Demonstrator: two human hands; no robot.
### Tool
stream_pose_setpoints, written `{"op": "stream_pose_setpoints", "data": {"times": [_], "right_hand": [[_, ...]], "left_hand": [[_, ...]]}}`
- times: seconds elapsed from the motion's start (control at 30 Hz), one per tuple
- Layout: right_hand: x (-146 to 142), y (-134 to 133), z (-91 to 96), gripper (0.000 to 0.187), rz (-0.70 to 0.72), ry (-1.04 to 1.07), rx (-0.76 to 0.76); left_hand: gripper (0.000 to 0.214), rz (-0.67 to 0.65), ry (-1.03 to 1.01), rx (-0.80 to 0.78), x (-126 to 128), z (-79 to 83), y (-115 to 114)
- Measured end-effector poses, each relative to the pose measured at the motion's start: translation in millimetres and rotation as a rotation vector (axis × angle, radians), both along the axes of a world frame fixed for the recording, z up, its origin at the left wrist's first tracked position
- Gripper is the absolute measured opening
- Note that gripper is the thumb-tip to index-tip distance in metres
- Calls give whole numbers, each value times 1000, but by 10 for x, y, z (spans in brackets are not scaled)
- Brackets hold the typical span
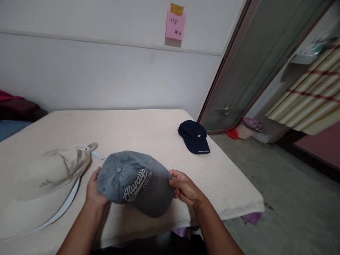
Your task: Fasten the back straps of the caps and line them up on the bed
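A faded grey-blue baseball cap with "Always" lettering is held up over the near part of the covered table. My left hand grips the crown side, its fingers partly hidden behind the cap. At the brim's right edge, my right hand pinches it between thumb and fingers. A navy baseball cap lies farther back at the right, brim toward me. To the left of my left hand rests a beige cap with a striped mark and a strap, beside a pale rounded item with a light-blue edge.
A pink note is taped to the white wall behind. Beyond the right edge are a grey floor and a glass-panelled door. Dark red items sit at the far left, and a striped curtain hangs at the right.
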State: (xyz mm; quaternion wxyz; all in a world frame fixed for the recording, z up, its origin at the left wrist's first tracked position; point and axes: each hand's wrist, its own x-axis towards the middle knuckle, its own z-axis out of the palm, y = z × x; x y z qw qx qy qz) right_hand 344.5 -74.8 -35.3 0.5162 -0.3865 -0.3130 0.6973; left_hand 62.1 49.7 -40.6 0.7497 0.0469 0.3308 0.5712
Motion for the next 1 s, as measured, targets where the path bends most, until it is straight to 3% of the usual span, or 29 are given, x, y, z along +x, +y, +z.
{"op": "stream_pose_setpoints", "data": {"times": [0.1,0.2,0.4,0.6,0.73,1.0], "right_hand": [[46,86,-32,24,-106,52,30],[59,217,-13,21,-221,117,101],[211,672,40,28,-541,144,218],[548,1006,-309,22,-901,97,-30],[612,1023,-458,24,-976,42,-113],[459,851,-428,32,-982,-114,-112]], "left_hand": [[21,-3,65,-85,94,39,-35],[25,3,-15,-104,190,86,-76],[30,-84,-66,-138,271,96,-113],[23,-192,-87,-134,357,51,-154],[19,-247,-35,-147,479,24,-233],[15,-233,27,-131,401,18,-391]]}}
